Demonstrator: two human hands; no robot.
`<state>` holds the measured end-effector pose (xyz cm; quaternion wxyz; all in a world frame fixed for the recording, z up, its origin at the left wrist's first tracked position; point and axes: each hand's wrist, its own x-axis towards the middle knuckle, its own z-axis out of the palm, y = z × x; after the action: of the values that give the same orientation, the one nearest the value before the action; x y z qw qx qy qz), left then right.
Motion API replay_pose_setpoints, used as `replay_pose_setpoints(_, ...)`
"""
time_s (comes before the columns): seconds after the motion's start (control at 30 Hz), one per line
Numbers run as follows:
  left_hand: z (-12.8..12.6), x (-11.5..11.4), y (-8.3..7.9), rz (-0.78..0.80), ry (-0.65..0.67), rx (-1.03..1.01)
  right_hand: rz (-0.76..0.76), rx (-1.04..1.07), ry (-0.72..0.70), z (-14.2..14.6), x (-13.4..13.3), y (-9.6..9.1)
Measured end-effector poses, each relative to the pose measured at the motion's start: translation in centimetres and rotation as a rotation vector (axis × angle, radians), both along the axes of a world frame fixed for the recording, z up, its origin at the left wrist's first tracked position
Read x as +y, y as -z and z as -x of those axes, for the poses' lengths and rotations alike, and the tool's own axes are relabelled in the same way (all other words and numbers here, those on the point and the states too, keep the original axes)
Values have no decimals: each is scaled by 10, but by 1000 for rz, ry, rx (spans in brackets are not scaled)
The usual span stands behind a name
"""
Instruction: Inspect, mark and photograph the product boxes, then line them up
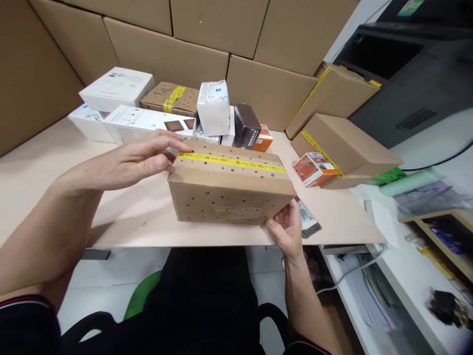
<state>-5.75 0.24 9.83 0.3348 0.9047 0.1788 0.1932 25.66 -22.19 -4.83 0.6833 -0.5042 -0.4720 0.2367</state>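
A brown cardboard box [231, 202] with small dark marks and a strip of yellow printed tape along its top is between my two hands, over the front of the table. My left hand [148, 158] grips its upper left corner, with fingers reaching over the top edge and the thumb at the side. At the lower right corner, my right hand [286, 227] holds the box with the thumb on the front face; its other fingers are partly hidden behind and beneath. Whether the underside touches the table cannot be seen. A phone-like flat object [308, 222] lies beside my right hand.
Behind are white boxes [116, 88], a taped brown box [173, 98], a small white box [214, 108] and a dark brown box [247, 125]. An orange box [314, 169] and a larger carton [347, 145] stand right. Cardboard [199, 64] walls the back.
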Motion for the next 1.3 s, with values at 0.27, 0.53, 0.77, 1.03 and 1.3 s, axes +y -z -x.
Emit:
replay_pose_setpoints(0.27, -7, -34, 21, 76, -404, -41, -1, 218, 69, -7, 7, -18)
replay_pose_setpoints(0.53, -9, -74, 52, 245, -484, -186, 141, -36, 94, 1, 14, -33)
replay_pose_setpoints(0.77, -4, -79, 60, 35, -411, -304, 143, -66, 72, 2, 14, -31)
replay_pose_setpoints(1.03, 12, -100, 98, 4, -243, -498, 49, 33, -51, 9, -19, -17)
replay_pose_setpoints(1.3, 7, -120, 140, -260, -361, -572, 189, -133, -18, 10, -43, -4)
